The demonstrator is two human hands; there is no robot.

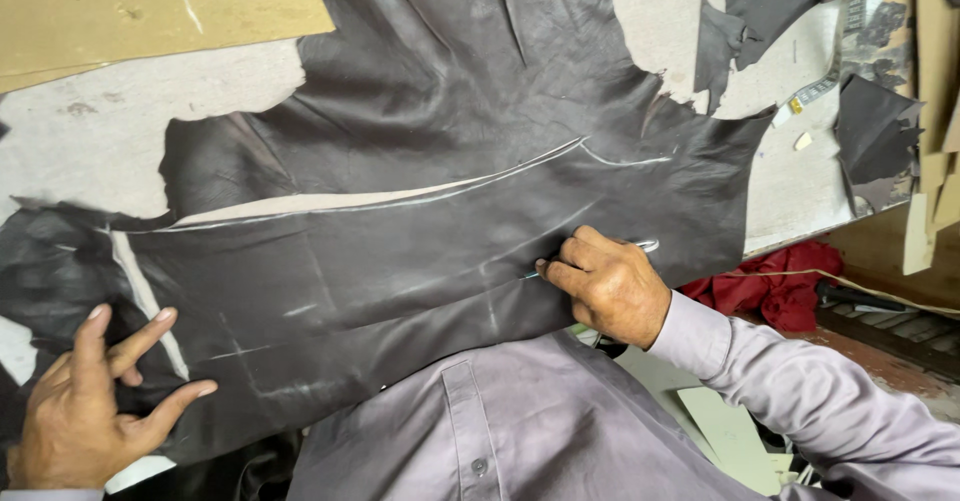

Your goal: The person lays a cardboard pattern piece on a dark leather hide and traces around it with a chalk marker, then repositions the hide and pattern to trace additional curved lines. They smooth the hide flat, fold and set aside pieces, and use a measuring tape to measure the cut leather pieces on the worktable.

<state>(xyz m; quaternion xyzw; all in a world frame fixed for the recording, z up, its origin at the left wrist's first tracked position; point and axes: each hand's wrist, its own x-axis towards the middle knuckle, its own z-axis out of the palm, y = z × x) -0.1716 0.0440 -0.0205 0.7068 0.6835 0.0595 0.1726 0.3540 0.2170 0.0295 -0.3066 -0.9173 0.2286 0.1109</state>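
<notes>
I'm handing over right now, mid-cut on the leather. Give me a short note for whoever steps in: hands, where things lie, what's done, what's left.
Left hand: open, fingers spread, pressing the near-left edge of the large dark brown leather hide flat on the pale worktable.
Right hand: closed on a small metal cutting tool, tip on the hide's near-right part.
Done: a long slit along the white chalk line already gapes across the middle.
Left: fainter chalk marks in the near strip look uncut.
Nearby: measuring tape and dark leather scraps far right.
</notes>
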